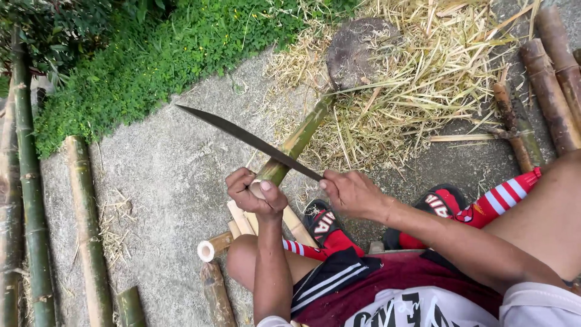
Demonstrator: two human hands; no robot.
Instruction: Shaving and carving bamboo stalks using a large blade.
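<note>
Far left, two long bamboo poles lie on the concrete, plus a few short cut pieces by the knee. One left hand, grip closed around the near end of one green bamboo stick; its long axis runs up and right into the straw pile. One right hand, grip tight on one long knife, blade crossing the stick, tip pointing up-left
</note>
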